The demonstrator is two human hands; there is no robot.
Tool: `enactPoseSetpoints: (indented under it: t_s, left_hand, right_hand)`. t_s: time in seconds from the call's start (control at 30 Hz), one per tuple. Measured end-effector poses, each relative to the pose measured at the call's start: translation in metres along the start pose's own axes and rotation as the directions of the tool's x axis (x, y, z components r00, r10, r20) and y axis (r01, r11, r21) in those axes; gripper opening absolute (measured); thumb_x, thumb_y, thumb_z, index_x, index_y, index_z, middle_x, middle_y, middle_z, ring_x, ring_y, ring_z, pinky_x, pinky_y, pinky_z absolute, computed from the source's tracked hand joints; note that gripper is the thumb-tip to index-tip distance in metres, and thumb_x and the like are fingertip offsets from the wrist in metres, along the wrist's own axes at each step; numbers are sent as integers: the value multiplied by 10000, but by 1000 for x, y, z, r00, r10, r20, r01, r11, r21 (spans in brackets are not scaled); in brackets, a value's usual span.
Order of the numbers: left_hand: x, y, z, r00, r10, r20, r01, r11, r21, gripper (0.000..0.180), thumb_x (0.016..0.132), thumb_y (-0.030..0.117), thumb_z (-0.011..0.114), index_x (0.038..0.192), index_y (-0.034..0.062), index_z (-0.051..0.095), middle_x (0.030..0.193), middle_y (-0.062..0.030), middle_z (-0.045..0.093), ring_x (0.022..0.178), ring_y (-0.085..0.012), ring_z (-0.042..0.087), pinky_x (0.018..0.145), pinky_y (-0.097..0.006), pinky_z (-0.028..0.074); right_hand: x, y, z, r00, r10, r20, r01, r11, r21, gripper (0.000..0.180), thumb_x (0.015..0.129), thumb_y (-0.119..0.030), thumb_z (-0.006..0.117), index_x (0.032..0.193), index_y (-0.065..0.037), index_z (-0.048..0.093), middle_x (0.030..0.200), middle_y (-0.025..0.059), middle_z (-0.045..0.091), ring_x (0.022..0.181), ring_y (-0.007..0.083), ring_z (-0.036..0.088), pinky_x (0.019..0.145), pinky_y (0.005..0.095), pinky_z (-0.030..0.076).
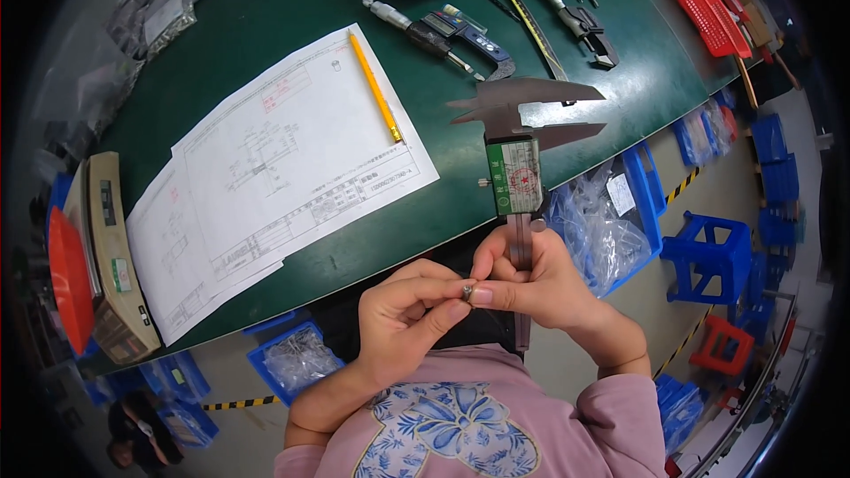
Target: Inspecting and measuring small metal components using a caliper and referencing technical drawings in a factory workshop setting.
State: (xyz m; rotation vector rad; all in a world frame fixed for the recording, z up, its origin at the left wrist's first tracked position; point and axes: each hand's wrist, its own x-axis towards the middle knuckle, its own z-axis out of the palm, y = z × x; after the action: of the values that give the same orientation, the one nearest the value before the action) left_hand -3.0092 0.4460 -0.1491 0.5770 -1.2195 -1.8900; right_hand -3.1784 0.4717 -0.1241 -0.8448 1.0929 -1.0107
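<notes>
Pink shirt (443,425) at six o'clock. Pinched in left hand (398,312), against thumb of right hand (553,288): small metal part (467,291), five o'clock; likely light, stiff, slippery, best held by its sides. Clamped in right hand: caliper (514,177), two o'clock.

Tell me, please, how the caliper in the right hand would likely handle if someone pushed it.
The caliper looks metallic and straight-beamed, so it is probably stiff. It may feel heavy toward its far end, since the long jaws sit well beyond the right hand. Those jaws stand apart, so a push might slide them closer together.
</notes>
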Motion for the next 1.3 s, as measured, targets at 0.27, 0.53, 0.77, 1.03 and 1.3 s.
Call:
enactPoseSetpoints:
  t_s: [0.27, 0.53, 0.77, 1.03, 1.3]
  left_hand:
    - [41, 17, -25, 956, 258, -142, -103, 743, 661, 97, 701, -42, 592, 780, -1, 555, 738, -49, 559, 542, -74, 475, 505, -191, 388]
    - [120, 14, -35, 879, 455, 144, -326, 351, 878, 90, 679, 1, 598, 742, 10, 534, 731, -80, 547, 625, -168, 525, 583, -251, 417]
    - [85, 22, -44, 902, 431, -34, -243, 572, 784, 108, 665, -20, 597, 746, 5, 531, 742, -66, 539, 684, -154, 530, 631, -240, 417]
    - [53, 14, -31, 953, 275, -128, -114, 718, 687, 138, 678, -39, 566, 808, 7, 566, 774, -73, 567, 711, -143, 555, 659, -232, 435]
    - [50, 0, -26, 914, 383, 132, -278, 354, 893, 133, 591, 25, 656, 708, 57, 602, 866, -67, 551, 816, -228, 512, 711, -311, 391]
  right_hand:
    - [9, 5, -7, 997, -28, -75, 26, 999, -28, 159, 700, -27, 646, 776, -16, 508, 514, -80, 325, 463, 9, 299, 436, 160, 267]
    - [2, 0, -19, 978, -27, -206, 45, 996, 83, 135, 705, -4, 629, 750, -19, 503, 520, -87, 336, 469, -2, 307, 454, 160, 282]
    - [-4, -2, -33, 947, -84, -311, 91, 996, 7, 131, 699, -13, 625, 733, -18, 498, 512, -92, 328, 462, -7, 286, 432, 159, 252]
    - [1, -5, -27, 960, -108, -260, 106, 994, -20, 122, 728, -76, 596, 741, -8, 495, 504, -72, 347, 437, 3, 298, 411, 161, 246]
    - [0, -58, -15, 871, -475, -129, 492, 851, 185, 668, 735, -710, 228, 609, -68, 360, 438, -30, 267, 360, 68, 182, 355, 223, 152]
